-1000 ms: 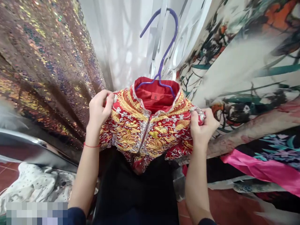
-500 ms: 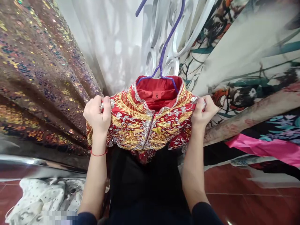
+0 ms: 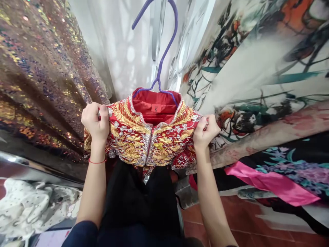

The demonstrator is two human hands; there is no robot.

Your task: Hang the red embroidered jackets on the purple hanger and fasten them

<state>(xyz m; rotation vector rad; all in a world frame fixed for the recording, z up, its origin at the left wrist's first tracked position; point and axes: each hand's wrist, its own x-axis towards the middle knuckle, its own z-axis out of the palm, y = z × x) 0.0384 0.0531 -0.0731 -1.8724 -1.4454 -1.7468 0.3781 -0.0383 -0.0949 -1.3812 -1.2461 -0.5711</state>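
Observation:
A red jacket (image 3: 133, 137) with gold and silver embroidery is stretched out between my two hands. It has a stand-up collar, a front closure and a red label (image 3: 156, 108) marked S inside the neck. My left hand (image 3: 95, 120) is closed around the shoulder on the left side of the view. On the other side, my right hand (image 3: 206, 131) grips the opposite shoulder. A purple hanger (image 3: 161, 63) sits inside the jacket; its hook rises from the collar and hangs on nothing visible. The lower part of the jacket drops out of sight before my black clothing.
Sequinned fabric (image 3: 46, 79) hangs at the left, floral-printed fabric (image 3: 246, 85) at the right. White drapery (image 3: 123, 44) is behind the hanger. A pink band (image 3: 272, 185) lies over dark floral cloth. Dotted white cloth (image 3: 33, 209) lies lower left, and red tiles (image 3: 241, 219) cover the floor.
Jacket, hanger and both hands have shifted left in the view, and more of the hanger's hook shows. The background has shifted as well. Both hands keep their hold on the shoulders.

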